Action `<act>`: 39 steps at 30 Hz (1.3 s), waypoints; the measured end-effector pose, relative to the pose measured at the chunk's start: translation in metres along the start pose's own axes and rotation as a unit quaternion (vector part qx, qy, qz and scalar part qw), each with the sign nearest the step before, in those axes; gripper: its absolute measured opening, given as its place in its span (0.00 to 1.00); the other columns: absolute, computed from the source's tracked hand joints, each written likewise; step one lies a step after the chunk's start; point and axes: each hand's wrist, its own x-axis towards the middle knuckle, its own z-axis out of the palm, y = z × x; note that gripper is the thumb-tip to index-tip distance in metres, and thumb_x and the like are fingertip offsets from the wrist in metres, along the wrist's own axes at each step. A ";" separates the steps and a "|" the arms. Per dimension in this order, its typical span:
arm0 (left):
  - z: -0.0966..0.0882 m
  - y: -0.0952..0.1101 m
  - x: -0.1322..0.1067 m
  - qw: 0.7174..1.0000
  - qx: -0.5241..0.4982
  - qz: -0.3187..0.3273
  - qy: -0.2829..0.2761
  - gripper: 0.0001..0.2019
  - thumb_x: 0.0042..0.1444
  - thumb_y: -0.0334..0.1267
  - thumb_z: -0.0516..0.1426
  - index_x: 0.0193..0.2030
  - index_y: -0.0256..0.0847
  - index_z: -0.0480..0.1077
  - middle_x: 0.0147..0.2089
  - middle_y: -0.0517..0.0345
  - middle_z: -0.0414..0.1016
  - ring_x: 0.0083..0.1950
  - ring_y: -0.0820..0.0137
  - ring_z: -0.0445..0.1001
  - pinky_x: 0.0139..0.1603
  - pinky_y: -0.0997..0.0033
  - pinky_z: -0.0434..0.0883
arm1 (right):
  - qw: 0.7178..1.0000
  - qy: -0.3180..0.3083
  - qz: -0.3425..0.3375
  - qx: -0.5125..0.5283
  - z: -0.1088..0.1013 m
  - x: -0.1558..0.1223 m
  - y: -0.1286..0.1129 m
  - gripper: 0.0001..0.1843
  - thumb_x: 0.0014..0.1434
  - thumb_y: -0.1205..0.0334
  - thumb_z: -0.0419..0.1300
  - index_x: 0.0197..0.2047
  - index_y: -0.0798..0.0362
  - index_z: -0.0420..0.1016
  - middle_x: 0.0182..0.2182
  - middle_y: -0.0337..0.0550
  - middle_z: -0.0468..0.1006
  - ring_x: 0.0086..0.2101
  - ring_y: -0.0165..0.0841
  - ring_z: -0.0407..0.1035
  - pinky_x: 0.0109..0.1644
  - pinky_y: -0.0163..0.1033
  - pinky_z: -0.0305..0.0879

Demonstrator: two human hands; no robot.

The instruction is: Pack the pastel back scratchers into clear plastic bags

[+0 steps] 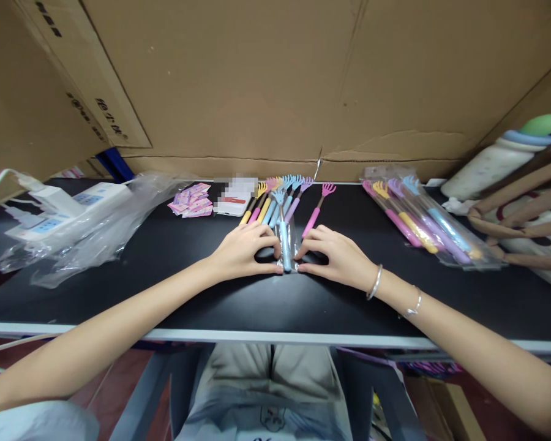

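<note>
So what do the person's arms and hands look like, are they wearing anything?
Both arms are bare up to the elbows, with no gloves or sleeves showing over the table. The left hand wears nothing. Near the right hand there is a plain silver bangle on the wrist, and further up a thinner silver chain bracelet.

Black worktable point(119, 288), pale front edge; flattened cardboard sheets point(266, 79) standing as wall behind worktable; reddish floor point(119, 386) beneath worktable.
</note>
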 end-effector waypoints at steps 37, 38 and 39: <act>-0.004 -0.011 0.001 0.996 0.077 -0.013 0.033 0.13 0.62 0.47 0.50 0.39 0.43 0.72 0.40 0.57 0.73 0.43 0.67 0.66 0.46 0.67 0.61 | 0.996 0.041 0.016 0.074 -0.006 -0.003 0.019 0.08 0.62 0.60 0.56 0.34 0.52 0.74 0.34 0.43 0.77 0.38 0.35 0.66 0.42 0.39 0.62; -0.003 -0.012 0.001 0.996 0.077 -0.016 0.032 0.13 0.63 0.47 0.50 0.39 0.44 0.72 0.40 0.57 0.73 0.44 0.67 0.66 0.46 0.67 0.61 | 0.996 0.042 0.017 0.072 -0.006 -0.003 0.019 0.08 0.62 0.60 0.56 0.35 0.51 0.74 0.34 0.43 0.77 0.38 0.35 0.66 0.42 0.39 0.62; -0.003 -0.012 0.001 0.996 0.076 -0.018 0.032 0.14 0.63 0.47 0.50 0.40 0.44 0.72 0.41 0.57 0.73 0.44 0.67 0.66 0.47 0.66 0.61 | 0.997 0.042 0.015 0.067 -0.006 -0.003 0.019 0.08 0.62 0.60 0.55 0.35 0.51 0.74 0.34 0.43 0.77 0.38 0.35 0.66 0.43 0.40 0.62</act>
